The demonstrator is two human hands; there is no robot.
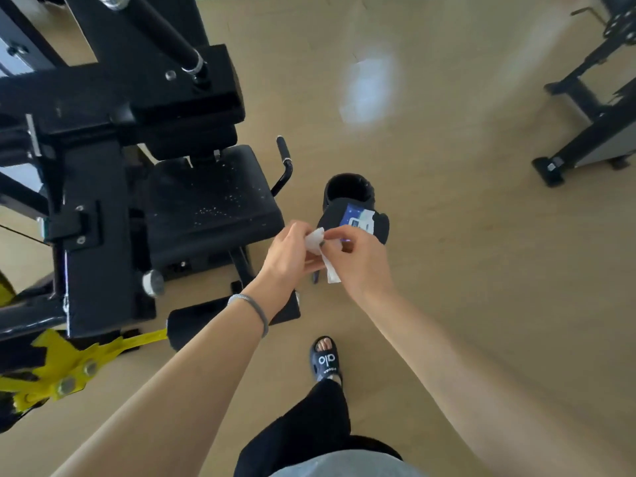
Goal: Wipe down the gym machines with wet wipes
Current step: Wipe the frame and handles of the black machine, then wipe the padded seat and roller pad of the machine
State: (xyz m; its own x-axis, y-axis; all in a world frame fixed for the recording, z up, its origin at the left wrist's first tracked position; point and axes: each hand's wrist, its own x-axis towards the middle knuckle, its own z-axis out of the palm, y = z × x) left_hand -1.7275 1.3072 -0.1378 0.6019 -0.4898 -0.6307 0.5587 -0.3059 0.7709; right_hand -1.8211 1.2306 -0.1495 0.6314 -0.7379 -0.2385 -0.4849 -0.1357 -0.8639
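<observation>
Standing over a tan floor (447, 235), the person has one sandal (326, 359) and a dark trouser leg showing at the near edge. Both forearms reach forward, a bracelet (253, 309) on the left wrist. The left hand (287, 256) and right hand (358, 259) meet in mid-air, each pinching a white wipe (318, 251) between thumb and fingertips; it looks bunched, so I judge the step in hand is unfolding it before wiping. Next, the wipe likely needs spreading flat and carrying left to the seat (210, 197), which is speckled with pale spots. Just beyond the hands, a black bin (349, 189) stands on the floor with a blue wipe pack (356, 218) lying on black material beside it. Farther left rises the black machine (103, 115), with yellow parts low down. Another machine (592, 115) stands far right.
</observation>
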